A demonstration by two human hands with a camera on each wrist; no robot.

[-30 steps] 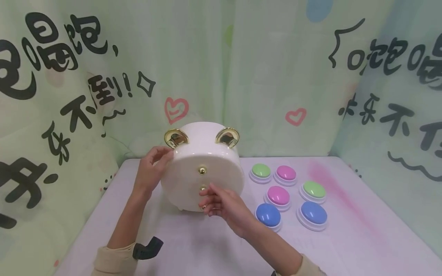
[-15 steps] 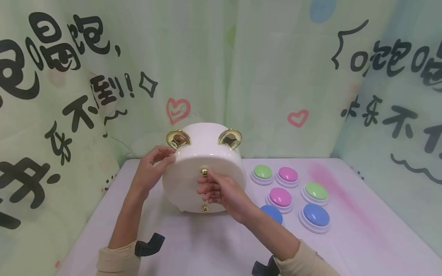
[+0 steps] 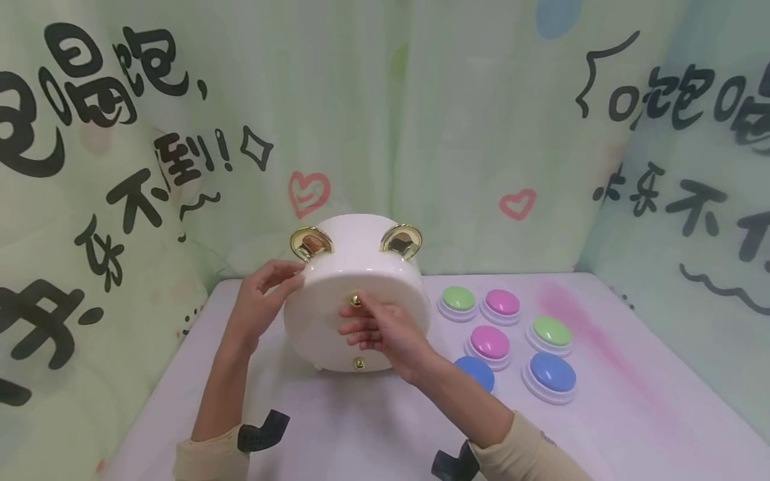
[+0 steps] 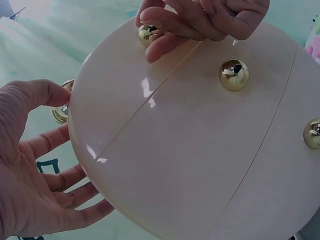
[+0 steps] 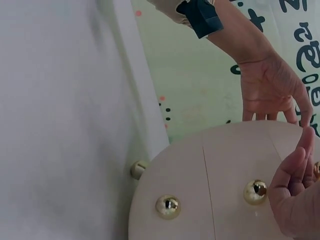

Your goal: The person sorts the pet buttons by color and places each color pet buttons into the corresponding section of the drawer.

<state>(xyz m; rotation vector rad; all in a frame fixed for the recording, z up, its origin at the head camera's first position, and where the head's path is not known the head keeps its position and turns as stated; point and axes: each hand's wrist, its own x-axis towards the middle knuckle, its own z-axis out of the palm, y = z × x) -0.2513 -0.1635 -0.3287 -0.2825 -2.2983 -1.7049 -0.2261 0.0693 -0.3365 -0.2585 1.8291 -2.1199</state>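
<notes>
A glossy white round drawer box with gold ears stands upright on the table. Two thin seams divide its front into three drawers, which look closed, each with a round gold knob. My right hand has its thumb and a finger at the top knob, pinching it. The middle knob shows in the left wrist view, while in the head view that hand hides it; the bottom knob is untouched. My left hand steadies the box's left side, fingers spread and fingertips against its edge.
Right of the box are several push buttons on white bases, among them a green button, a pink button and a blue button. The forearm partly covers another blue button. Printed curtains surround the white table.
My right hand has risen from around the middle knob to the top knob, its thumb and finger now on it. The left hand stays at the box's side, and the box has not moved.
</notes>
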